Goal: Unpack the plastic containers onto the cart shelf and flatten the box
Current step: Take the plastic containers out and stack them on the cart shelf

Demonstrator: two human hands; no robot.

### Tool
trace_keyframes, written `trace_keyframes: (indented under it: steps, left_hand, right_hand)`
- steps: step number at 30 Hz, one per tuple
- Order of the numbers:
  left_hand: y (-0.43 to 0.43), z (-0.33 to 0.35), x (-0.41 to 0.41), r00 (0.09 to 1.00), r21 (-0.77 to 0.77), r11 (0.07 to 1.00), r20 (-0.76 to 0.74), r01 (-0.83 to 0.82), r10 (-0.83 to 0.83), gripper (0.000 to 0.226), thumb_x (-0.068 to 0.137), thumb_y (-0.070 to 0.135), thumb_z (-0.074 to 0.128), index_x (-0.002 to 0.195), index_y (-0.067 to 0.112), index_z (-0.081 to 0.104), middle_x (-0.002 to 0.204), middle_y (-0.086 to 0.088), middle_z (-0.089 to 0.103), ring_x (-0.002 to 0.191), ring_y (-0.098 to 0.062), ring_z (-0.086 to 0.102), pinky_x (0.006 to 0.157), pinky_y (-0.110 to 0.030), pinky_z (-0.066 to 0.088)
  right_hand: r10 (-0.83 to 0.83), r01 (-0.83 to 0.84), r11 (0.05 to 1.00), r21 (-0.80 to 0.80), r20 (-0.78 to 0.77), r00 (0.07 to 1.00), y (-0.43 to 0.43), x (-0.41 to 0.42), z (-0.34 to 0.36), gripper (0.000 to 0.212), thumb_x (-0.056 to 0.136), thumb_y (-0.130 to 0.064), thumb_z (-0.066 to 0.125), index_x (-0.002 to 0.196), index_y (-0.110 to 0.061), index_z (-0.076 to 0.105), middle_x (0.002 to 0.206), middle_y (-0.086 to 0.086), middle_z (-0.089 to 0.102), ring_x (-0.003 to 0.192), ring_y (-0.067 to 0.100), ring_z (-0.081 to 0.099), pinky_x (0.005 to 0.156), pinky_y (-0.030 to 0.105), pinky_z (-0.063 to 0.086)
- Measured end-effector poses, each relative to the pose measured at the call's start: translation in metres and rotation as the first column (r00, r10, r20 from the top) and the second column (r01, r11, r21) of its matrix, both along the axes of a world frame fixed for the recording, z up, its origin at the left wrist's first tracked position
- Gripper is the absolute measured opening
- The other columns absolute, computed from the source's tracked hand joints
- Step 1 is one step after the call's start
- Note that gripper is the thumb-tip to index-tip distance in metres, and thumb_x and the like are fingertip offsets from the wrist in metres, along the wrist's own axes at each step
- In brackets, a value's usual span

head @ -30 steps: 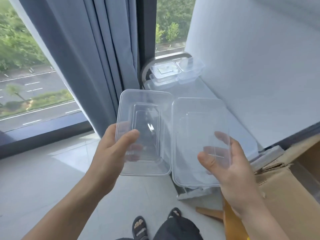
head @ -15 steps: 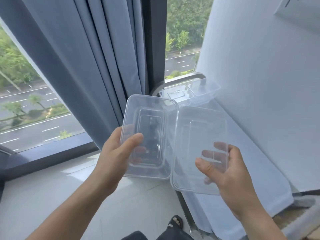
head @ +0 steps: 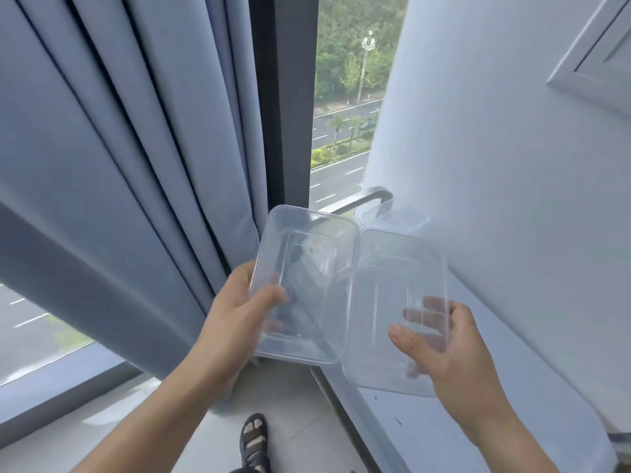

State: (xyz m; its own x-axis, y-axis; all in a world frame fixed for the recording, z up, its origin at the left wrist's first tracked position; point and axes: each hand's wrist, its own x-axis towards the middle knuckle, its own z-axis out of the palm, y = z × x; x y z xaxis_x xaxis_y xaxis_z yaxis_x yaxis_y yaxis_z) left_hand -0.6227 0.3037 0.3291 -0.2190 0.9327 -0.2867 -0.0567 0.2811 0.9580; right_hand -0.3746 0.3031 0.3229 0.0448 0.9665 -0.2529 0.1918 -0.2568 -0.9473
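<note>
Fingers of the left hand (head: 235, 322) curl round the near short end of a clear plastic container (head: 304, 285), thumb on the inside, the other fingertips showing through its base. The right hand (head: 454, 353) grips a second clear container (head: 396, 302) the same way, with its thumb on the near face and its fingers spread behind the plastic. Both containers are empty and are held tilted, open sides toward the camera, their long sides meeting in the middle.

The second container hangs over the left edge of the pale cart shelf (head: 444, 438), while the first is out past that edge, over the tiled floor (head: 290, 404) and in front of the grey-blue curtain (head: 119, 165). More clear containers (head: 399, 216) sit at the shelf's far end beside the dark cart handle (head: 368, 196); they are too blurred to count or to see inside. A sandalled foot (head: 254, 438) stands on the floor just beside the shelf's left edge.
</note>
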Motion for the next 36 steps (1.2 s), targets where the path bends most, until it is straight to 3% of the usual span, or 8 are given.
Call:
trace_keyframes:
  steps: [4,12,16,20,23,26,30,36]
  left_hand:
    - [0.059,-0.003,-0.03,0.995,0.003,0.998,-0.072,0.07,-0.07,0.037,0.073,0.034,0.065,0.108,0.021,0.06,0.097,0.007,0.072,0.089,-0.014,0.071,0.085,-0.05,0.057]
    - [0.146,-0.017,-0.024,0.968,-0.011,0.972,-0.092,0.233,-0.233,0.033,0.075,0.04,0.063,0.107,0.029,0.065,0.099,0.004,0.075,0.092,-0.019,0.071,0.084,-0.042,0.056]
    - [0.179,-0.025,-0.006,0.966,0.01,0.969,-0.08,0.247,-0.246,0.023,0.086,0.031,0.068,0.109,0.032,0.068,0.1,0.009,0.075,0.093,-0.012,0.071,0.08,-0.032,0.052]
    - [0.204,-0.032,0.016,0.969,-0.001,0.973,-0.084,0.232,-0.231,0.021,0.093,0.022,0.066,0.107,0.038,0.069,0.099,0.018,0.075,0.09,0.0,0.07,0.07,-0.02,0.05]
    - [0.219,-0.04,0.028,0.979,-0.027,0.984,-0.102,0.174,-0.176,0.021,0.094,0.02,0.064,0.108,0.035,0.069,0.1,0.012,0.075,0.089,-0.005,0.07,0.059,-0.011,0.049]
    - [0.232,-0.045,0.039,0.985,-0.049,0.991,-0.112,0.125,-0.13,0.021,0.088,0.028,0.071,0.108,0.033,0.067,0.102,0.006,0.074,0.091,-0.012,0.071,0.063,-0.018,0.05]
    - [0.247,-0.051,0.045,0.988,-0.057,0.997,-0.14,0.052,-0.06,0.032,0.071,0.041,0.064,0.101,0.03,0.068,0.097,0.002,0.075,0.093,-0.02,0.071,0.073,-0.032,0.051]
    - [0.262,-0.062,0.042,0.985,-0.089,0.995,-0.16,0.046,-0.06,0.019,0.087,0.028,0.073,0.105,0.024,0.068,0.097,0.005,0.075,0.091,-0.014,0.07,0.07,-0.025,0.047]
  right_hand:
    - [-0.111,0.111,0.994,0.014,0.004,0.994,0.031,-0.027,0.001,0.067,0.059,-0.052,0.077,0.115,-0.034,0.046,0.118,-0.014,0.061,0.091,0.022,0.066,0.054,0.012,0.05]
    - [-0.277,0.278,0.961,0.0,0.039,0.96,0.081,-0.039,-0.009,0.075,0.061,-0.049,0.075,0.125,-0.025,0.044,0.119,-0.01,0.061,0.098,0.017,0.067,0.053,0.014,0.051]
    - [-0.324,0.325,0.946,-0.011,0.027,0.946,0.111,-0.022,-0.022,0.079,0.062,-0.054,0.085,0.124,-0.026,0.045,0.118,-0.012,0.061,0.098,0.014,0.067,0.053,0.013,0.05]
    - [-0.376,0.377,0.926,-0.008,0.019,0.926,0.148,0.002,-0.035,0.075,0.059,-0.052,0.076,0.122,-0.024,0.046,0.117,-0.012,0.061,0.094,0.019,0.069,0.05,0.012,0.048]
    - [-0.41,0.412,0.911,-0.03,0.042,0.911,0.175,0.02,-0.051,0.059,0.07,-0.046,0.085,0.112,-0.028,0.048,0.115,-0.011,0.06,0.095,0.01,0.065,0.063,0.028,0.057]
    - [-0.422,0.431,0.9,-0.065,0.113,0.899,0.204,0.034,-0.069,0.052,0.074,-0.049,0.082,0.105,-0.026,0.046,0.106,-0.011,0.058,0.097,0.011,0.06,0.084,0.048,0.054]
    - [-0.428,0.457,0.883,-0.11,0.209,0.879,0.246,0.037,-0.084,0.062,0.079,-0.052,0.075,0.114,-0.014,0.04,0.096,-0.012,0.051,0.095,0.021,0.054,0.081,0.04,0.045]
    - [-0.42,0.459,0.868,-0.19,0.215,0.882,0.29,0.023,-0.109,0.065,0.082,-0.053,0.072,0.116,-0.013,0.034,0.1,-0.008,0.048,0.097,0.022,0.049,0.079,0.035,0.04]
